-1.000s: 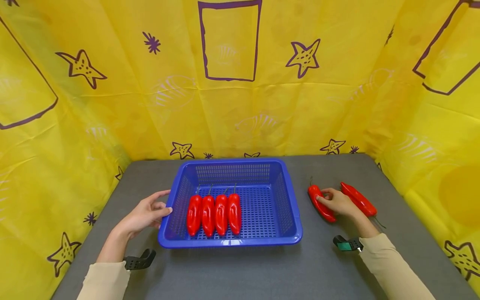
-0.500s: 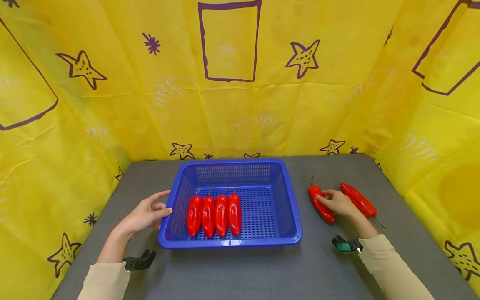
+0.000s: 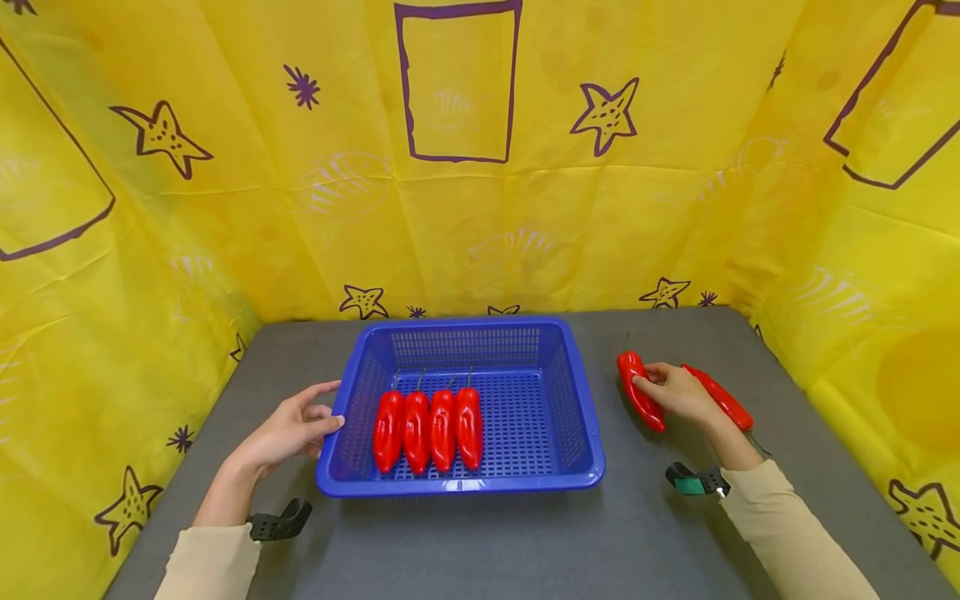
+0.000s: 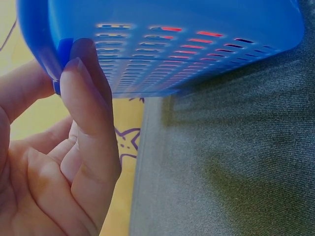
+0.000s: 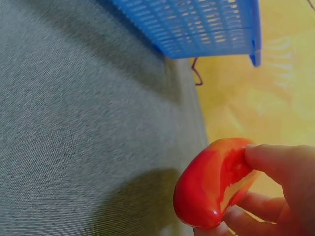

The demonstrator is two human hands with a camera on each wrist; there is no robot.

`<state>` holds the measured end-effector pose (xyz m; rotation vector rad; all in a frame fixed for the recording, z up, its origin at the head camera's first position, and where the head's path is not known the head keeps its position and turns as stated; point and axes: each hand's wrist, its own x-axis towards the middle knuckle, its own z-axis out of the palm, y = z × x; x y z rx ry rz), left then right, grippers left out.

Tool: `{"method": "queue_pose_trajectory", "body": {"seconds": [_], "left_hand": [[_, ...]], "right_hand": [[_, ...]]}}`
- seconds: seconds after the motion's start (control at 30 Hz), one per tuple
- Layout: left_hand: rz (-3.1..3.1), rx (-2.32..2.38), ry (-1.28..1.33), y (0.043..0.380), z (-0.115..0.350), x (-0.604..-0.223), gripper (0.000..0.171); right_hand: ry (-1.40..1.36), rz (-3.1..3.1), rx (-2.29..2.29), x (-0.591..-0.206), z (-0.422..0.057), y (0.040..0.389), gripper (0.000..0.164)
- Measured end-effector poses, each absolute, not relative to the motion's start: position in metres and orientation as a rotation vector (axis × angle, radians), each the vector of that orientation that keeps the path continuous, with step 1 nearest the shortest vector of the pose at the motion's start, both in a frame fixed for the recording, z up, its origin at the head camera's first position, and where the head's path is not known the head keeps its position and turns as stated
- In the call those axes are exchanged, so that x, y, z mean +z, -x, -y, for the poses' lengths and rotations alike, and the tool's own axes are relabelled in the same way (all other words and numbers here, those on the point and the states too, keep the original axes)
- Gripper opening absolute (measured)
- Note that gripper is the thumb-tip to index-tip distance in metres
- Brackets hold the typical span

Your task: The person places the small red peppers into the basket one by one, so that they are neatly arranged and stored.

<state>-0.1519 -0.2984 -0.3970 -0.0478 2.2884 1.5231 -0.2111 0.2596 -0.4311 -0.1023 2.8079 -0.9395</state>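
My left hand (image 3: 288,429) pinches the left rim of a blue perforated plastic basket (image 3: 465,486); the left wrist view shows thumb and fingers on either side of that rim (image 4: 42,44). Inside the basket several red chili peppers (image 3: 417,433) lie side by side in its left half, stems pointing to the back. To the right of the basket, my right hand (image 3: 678,392) holds another red chili pepper (image 3: 633,379) between thumb and fingers. In the right wrist view this pepper (image 5: 206,187) is above the table with a shadow below it.
One more red chili pepper (image 3: 723,400) lies on the grey table (image 3: 480,550), just right of my right hand and partly covered by it. A yellow patterned cloth (image 3: 465,242) stands behind the table and along both sides.
My right hand has raised the chili pepper slightly and moved it a little toward the back, now overlapping the other loose pepper more. My left hand and the basket stay put.
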Motion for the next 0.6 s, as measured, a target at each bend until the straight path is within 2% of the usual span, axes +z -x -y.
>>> {"method": "queue_pose_trajectory", "body": {"seconds": [0.6], "left_hand": [[-2.287,1.514,0.032,0.152,0.298,-0.394,0.076]], "right_hand": [[0.076,-2.736,-1.203,-0.398,-0.245,0.214,0.072]]}}
